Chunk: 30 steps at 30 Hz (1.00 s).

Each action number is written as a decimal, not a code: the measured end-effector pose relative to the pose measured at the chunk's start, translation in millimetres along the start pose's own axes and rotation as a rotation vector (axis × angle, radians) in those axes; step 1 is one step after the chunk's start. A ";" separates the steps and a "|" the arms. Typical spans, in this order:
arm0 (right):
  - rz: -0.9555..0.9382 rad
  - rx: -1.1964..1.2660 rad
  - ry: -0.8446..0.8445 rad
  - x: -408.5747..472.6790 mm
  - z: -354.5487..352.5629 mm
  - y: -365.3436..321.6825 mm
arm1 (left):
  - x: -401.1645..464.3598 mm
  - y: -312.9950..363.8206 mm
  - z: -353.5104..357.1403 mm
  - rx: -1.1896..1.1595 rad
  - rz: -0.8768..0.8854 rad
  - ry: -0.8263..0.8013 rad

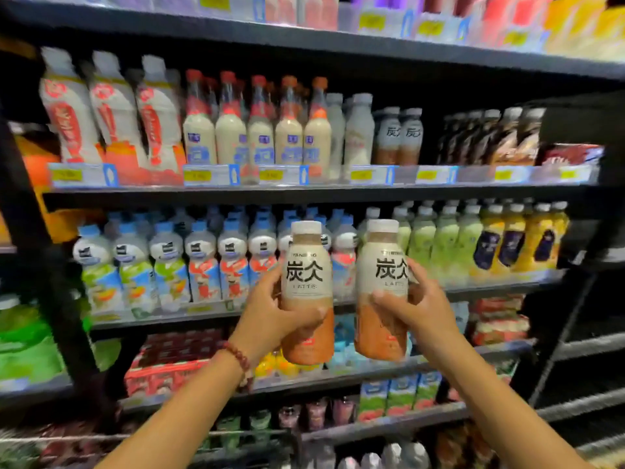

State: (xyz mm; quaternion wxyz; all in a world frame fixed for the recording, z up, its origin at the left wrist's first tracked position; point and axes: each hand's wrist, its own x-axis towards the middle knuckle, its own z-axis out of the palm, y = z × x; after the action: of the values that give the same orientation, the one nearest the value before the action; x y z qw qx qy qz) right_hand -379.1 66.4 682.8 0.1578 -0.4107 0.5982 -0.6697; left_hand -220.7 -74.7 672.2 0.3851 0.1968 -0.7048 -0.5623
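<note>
Two latte bottles, white-capped with a cream upper label and brown lower half, are held up in front of a drinks shelf. My left hand grips the left latte bottle around its middle, thumb across the front. My right hand grips the right latte bottle the same way. Both bottles stand upright, side by side, with a small gap between them. A red bead bracelet circles my left wrist.
Black shelving fills the view. Two matching latte bottles stand on the shelf above, right of milk-tea bottles. Blue-capped bottles, green bottles and yellow bottles line the shelf behind my hands. Cartons sit lower down.
</note>
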 end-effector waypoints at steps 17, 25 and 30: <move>-0.226 -0.118 0.041 80.7 -232.8 -62.1 | 93.0 91.4 217.7 0.068 0.280 0.024; -0.330 -0.159 0.015 152.8 -232.1 -64.2 | 159.4 100.8 220.6 0.140 0.406 0.100; -0.439 -0.157 0.045 216.5 -225.4 -68.1 | 214.5 112.4 216.1 0.179 0.536 0.112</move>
State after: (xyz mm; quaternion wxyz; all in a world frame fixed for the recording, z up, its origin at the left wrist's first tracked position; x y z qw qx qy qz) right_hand -659.4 81.6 836.4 -0.0374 -0.5268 0.5483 -0.6484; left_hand -502.6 -56.0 831.9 0.5393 0.0676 -0.7561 -0.3645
